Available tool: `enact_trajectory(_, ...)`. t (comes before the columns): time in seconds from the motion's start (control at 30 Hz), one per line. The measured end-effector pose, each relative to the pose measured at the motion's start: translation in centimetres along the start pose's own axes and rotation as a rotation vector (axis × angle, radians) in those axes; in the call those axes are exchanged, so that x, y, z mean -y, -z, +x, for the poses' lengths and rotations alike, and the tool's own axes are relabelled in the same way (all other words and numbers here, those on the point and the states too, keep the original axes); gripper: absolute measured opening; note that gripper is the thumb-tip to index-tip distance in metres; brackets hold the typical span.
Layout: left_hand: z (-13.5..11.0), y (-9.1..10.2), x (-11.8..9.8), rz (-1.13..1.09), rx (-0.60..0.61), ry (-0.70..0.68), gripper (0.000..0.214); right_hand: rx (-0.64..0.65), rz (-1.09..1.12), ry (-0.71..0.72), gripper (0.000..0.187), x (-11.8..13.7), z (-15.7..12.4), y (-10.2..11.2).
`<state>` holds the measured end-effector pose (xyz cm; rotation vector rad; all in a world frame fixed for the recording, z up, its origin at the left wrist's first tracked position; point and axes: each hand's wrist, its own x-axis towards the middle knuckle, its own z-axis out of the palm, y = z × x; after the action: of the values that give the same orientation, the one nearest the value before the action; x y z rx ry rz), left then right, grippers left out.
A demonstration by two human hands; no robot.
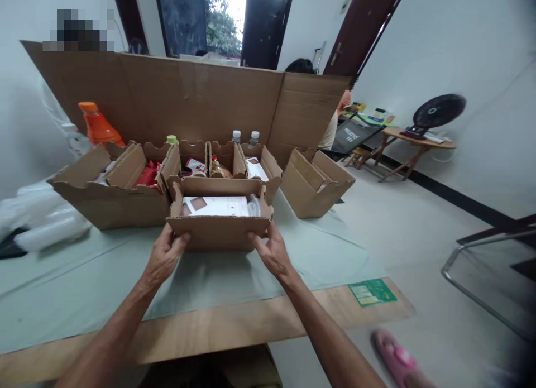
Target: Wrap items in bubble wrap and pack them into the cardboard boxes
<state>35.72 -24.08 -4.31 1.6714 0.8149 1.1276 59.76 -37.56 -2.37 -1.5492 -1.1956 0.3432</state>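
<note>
Between my two hands is a small open cardboard box [218, 231], gripped at its lower front corners. A white carton [215, 206] lies inside it, beside some clear plastic wrap [253, 205]. My left hand [165, 253] is closed on the box's left end, thumb on the front wall. My right hand [272, 249] holds the right end the same way. Right behind it stand several similar boxes, with a red-and-white packet [195, 166], a brownish packet [220, 169] and another white item [256, 169] in them. Whether the held box touches the table is unclear.
Left of it, a cardboard box [125, 209] contains red packets [148, 175]; another box [307, 190] stands right. A tall cardboard screen [201, 97] closes off the back, near an orange bottle [100, 125]. Plastic wrap [50, 223] lies left. A metal frame [473, 298] stands right of the table.
</note>
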Motion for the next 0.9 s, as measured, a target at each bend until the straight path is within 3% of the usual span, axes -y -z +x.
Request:
enact_trajectory(0.17,-7.0,2.3,-0.9,0.061,-0.069,0.060,0.044,-0.082,-0.121,0.101,0.049,2.7,-5.6,0.2)
enact_trajectory(0.27,-8.7,4.5,-2.8,0.149,-0.169,0.055,0.039,-0.077,-0.167,0.166,0.045,5.2,-6.3,-0.5)
enact_trajectory(0.37,-5.6,4.9,-6.3,0.189,-0.182,-0.065,0.035,-0.082,-0.145,0.191,0.039,7.6,-3.9,0.3)
enact_trajectory(0.47,-0.7,2.4,-10.2,0.065,-0.065,-0.298,0.038,-0.167,-0.056,0.175,0.036,9.1,-1.6,3.5)
enact_trajectory(0.53,0.4,0.5,-12.0,-0.005,0.008,-0.423,0.040,-0.272,-0.045,0.158,0.036,9.9,-2.3,6.0)
enact_trajectory(0.63,-3.6,-0.1,-13.1,0.084,-0.018,-0.443,0.034,-0.390,-0.182,0.130,0.032,11.5,-6.4,8.0)
enact_trajectory(0.73,-9.7,2.5,-12.8,0.273,-0.214,-0.257,0.031,-0.269,-0.274,0.176,0.028,13.7,-8.9,6.8)
enact_trajectory(0.8,-10.3,4.2,-12.9,0.380,-0.374,-0.183,0.025,-0.124,-0.262,0.230,0.028,15.0,-6.9,5.5)
enact_trajectory(0.87,-7.4,4.3,-13.5,0.361,-0.445,-0.238,0.019,-0.096,-0.223,0.252,0.028,15.4,-2.7,4.8)
enact_trajectory(0.9,-5.1,3.5,-13.8,0.286,-0.394,-0.314,0.020,-0.109,-0.185,0.263,0.031,15.2,-0.6,5.0)
